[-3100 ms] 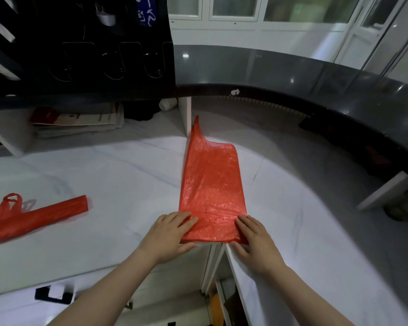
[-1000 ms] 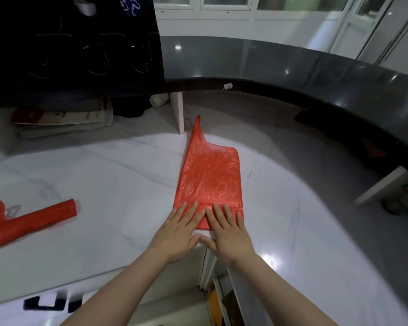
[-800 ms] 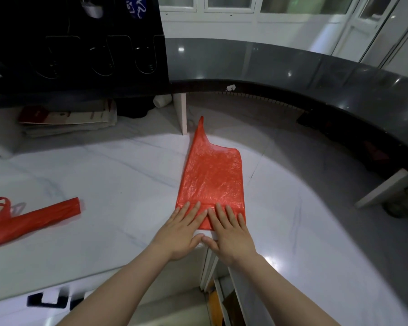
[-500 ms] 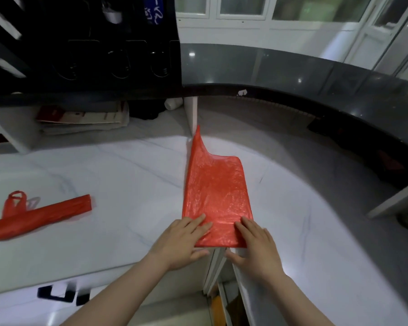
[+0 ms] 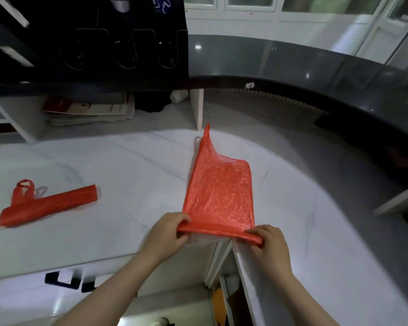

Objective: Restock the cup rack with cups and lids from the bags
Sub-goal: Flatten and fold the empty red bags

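At the far left of the frame a narrow folded red plastic bag (image 5: 50,204) lies flat on the white marble-patterned table (image 5: 108,165), slanting from lower left to upper right, with its looped handles sticking up near its left end. In the upper left a black cup rack (image 5: 118,45) with U-shaped cut-outs in its front stands on a dark ledge; it is too dark to tell what its slots hold. Under that ledge sits a stack of papers and booklets (image 5: 90,111). To the right of the stack a small white cylinder (image 5: 179,96) lies on its side, just beside a white upright divider (image 5: 199,109). Lower down, near the middle of the frame, the left hand (image 5: 167,234) grips the near left corner of a wide red plastic bag (image 5: 219,191), its fingers (image 5: 180,217) curled over the edge. This bag lies spread on the table in the centre of the frame, one handle raised at its far end, while its near edge is turned over into a narrow roll at the table's front edge. The right hand (image 5: 269,245) pinches the right end of that roll, fingers bent round it. A curved, glossy dark counter (image 5: 316,64) sweeps from the top centre to the right edge of the frame.
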The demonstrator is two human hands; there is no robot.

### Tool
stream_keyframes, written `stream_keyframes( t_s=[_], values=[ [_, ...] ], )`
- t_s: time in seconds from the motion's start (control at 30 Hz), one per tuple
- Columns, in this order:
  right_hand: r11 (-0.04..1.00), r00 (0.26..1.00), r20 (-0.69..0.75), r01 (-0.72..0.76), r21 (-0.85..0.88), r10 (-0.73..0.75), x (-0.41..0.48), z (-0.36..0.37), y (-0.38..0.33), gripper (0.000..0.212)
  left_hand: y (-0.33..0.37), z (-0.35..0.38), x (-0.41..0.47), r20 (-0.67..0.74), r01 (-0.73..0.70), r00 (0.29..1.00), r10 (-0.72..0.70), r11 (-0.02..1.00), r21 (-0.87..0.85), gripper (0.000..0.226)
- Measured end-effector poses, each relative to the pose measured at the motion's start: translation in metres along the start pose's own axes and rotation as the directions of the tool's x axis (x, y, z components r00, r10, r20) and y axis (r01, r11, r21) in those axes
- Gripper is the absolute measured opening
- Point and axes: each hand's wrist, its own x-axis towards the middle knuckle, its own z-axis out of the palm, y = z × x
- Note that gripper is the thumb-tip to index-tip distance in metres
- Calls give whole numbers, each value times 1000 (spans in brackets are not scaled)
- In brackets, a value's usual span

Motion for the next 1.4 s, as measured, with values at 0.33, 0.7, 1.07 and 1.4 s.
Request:
stream_keyframes(
  t_s=[0.33,0.7,1.07,1.4],
  values=[
    [971,970,-73,-225,86,231,21,2,11,39,14,10,19,-93,285,948,-303,944,-165,37],
    [969,987,-106,-139,-204,120,22,9,7,44,25,19,18,-64,-250,949,310,859,447,67],
    [843,940,326,254,-474,-100,23,29,3,69,10,30,17,331,-270,938,103,816,510,68],
    [893,962,265,176,-413,-67,21,34,0,82,15,24,9,386,-291,919,84,804,518,84]
  ],
)
